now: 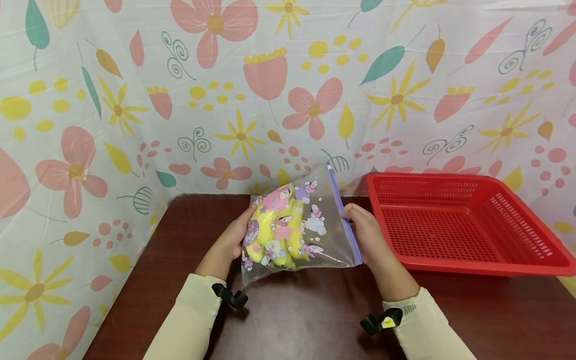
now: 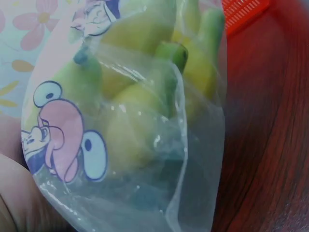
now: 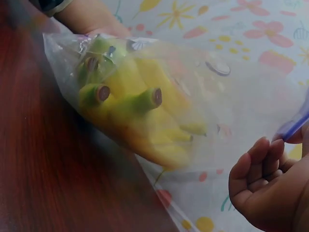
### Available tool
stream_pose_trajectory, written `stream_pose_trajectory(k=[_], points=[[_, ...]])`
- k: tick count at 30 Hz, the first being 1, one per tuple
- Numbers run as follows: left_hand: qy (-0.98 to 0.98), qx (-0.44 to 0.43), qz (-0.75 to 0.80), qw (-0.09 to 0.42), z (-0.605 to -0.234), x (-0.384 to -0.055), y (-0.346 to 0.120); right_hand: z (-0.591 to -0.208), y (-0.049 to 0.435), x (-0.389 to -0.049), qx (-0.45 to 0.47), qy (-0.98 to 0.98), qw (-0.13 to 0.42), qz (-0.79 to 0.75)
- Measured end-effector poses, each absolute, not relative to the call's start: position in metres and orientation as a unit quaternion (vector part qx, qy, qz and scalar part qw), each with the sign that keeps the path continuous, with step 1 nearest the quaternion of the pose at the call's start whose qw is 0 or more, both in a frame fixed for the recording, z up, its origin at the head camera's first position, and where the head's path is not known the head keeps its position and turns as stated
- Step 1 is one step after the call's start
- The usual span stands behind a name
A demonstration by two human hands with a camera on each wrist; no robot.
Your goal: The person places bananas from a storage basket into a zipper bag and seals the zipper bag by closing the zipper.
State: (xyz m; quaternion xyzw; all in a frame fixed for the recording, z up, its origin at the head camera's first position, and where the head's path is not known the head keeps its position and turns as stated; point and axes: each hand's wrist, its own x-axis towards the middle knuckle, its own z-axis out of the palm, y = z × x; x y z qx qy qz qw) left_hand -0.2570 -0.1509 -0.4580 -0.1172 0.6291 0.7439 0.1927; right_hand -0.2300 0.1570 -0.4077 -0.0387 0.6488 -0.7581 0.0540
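A clear zip bag (image 1: 321, 245) printed with cartoon figures is held up over the table, tilted, with several yellow bananas (image 3: 145, 96) inside. My left hand (image 1: 236, 232) grips the bag's bottom end, where the bananas lie. At the other end runs a purple zip strip (image 1: 345, 215) with a white slider at its top corner. My right hand (image 1: 365, 234) pinches this strip between thumb and curled fingers (image 3: 258, 164). Green banana stems (image 2: 171, 55) show through the plastic in the left wrist view. Part of the left hand is hidden behind the bag.
A red plastic basket (image 1: 454, 265) with mesh walls stands on the right side of the dark wooden table (image 1: 288, 320). Behind the table hangs a white cloth (image 1: 360, 125) with flower prints, which also covers the left side.
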Motion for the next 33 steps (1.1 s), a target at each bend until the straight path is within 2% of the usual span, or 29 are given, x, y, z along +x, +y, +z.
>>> stream_pose_trajectory(k=[20, 26, 33], points=[[0.682, -0.072, 0.711, 0.153, -0.452, -0.255, -0.139, -0.433, 0.154, -0.241, 0.044, 0.751, 0.019, -0.658], [0.726, -0.091, 0.667, 0.141, -0.454, -0.252, -0.132, -0.437, 0.159, -0.243, 0.059, 0.780, 0.022, -0.623], [0.763, -0.059, 0.633, 0.118, -0.453, -0.251, -0.131, -0.442, 0.162, -0.245, 0.064, 0.807, 0.031, -0.587]])
